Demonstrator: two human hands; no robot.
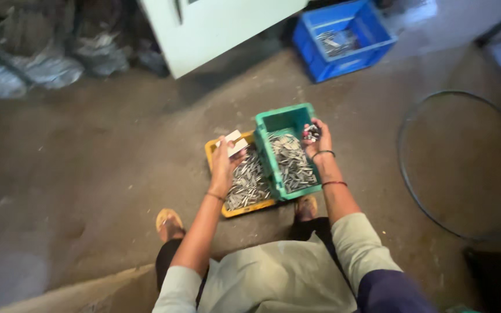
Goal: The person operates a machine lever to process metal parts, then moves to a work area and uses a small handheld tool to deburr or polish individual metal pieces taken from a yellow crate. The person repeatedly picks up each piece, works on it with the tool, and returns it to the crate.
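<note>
Our left hand (225,157) was up over the yellow tray (211,152), fingers wrapped around a small pale block (234,142), flat and box-shaped, held just above the heap of small grey metal pieces (249,181) lying in that tray. Our right hand (315,138) was cupped at the far right rim of the green crate (273,119), clenched on a small handful of dark and shiny bits (311,133) — what exactly they were, we couldn't make out, they were too small. The green crate sat touching the yellow tray, overlapping its right side, and it too was loaded with the same grey metal pieces (293,162). Both feet in sandals (169,220) were planted on the concrete floor (88,174) just this side of the trays. By our reading, we were mid-sort: a handful lifted out and held while the block waited in the other hand. The next move, as we judged it, called for a steady right wrist so nothing spilled over the crate's rim. Farther out, a blue crate (362,40) with more metal parts stood well apart at the top, beside a pale panel (215,29); grey sacks (24,64) lay at upper left, and a thin dark hoop (404,124) lay on the floor at right.
</note>
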